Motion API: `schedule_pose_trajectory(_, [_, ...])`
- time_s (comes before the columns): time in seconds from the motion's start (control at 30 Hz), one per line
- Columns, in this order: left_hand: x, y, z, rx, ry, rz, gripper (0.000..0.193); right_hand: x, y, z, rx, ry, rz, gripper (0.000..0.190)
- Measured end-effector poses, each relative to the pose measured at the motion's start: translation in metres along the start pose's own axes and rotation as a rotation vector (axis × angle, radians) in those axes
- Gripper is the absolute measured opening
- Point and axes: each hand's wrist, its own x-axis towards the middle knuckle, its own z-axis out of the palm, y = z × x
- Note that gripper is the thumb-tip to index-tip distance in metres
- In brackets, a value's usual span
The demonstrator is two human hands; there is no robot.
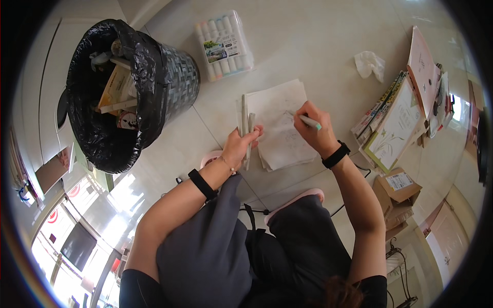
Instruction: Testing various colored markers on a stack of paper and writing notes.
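A stack of white paper (278, 154) lies on the tiled floor, with faint pencil-like marks on its top sheet. My right hand (317, 123) is over the sheet's right part, closed around a light grey marker (310, 122) with a green end. Its tip points at the sheet, but I cannot tell whether it touches. At the stack's left edge my left hand (244, 142) grips a slim grey stick (251, 116), likely another marker. A long thin strip (244, 106) runs alongside in the same grip, partly hidden by the fingers.
A wastebasket (179, 77) lined with a black bag stands at the left, with rubbish inside. Beyond the paper is a clear marker case (225, 46). Crumpled tissue (369, 65), books (398, 121) and a cardboard box (396, 188) are on the right. A cable (339, 210) crosses the floor.
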Motion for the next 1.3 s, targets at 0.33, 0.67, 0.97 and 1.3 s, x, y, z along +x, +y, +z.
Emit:
schedule_pose_trajectory(0.33, [0.000, 0.001, 0.000, -0.026, -0.007, 0.007, 0.031, -0.013, 0.001, -0.004, -0.051, -0.016, -0.041, 0.013])
schedule_pose_trajectory(0.67, [0.000, 0.002, 0.002, -0.027, 0.011, 0.009, 0.026, -0.019, 0.007, -0.004, -0.017, -0.057, -0.083, 0.012])
schedule_pose_trajectory(0.97, [-0.001, -0.002, -0.002, -0.072, 0.054, 0.057, 0.023, -0.017, -0.010, -0.013, 0.065, -0.012, 0.110, 0.009])
schedule_pose_trajectory(1.3, [0.003, -0.005, -0.002, -0.066, 0.137, 0.107, 0.025, -0.039, -0.003, 0.026, 0.084, -0.219, -0.038, 0.013])
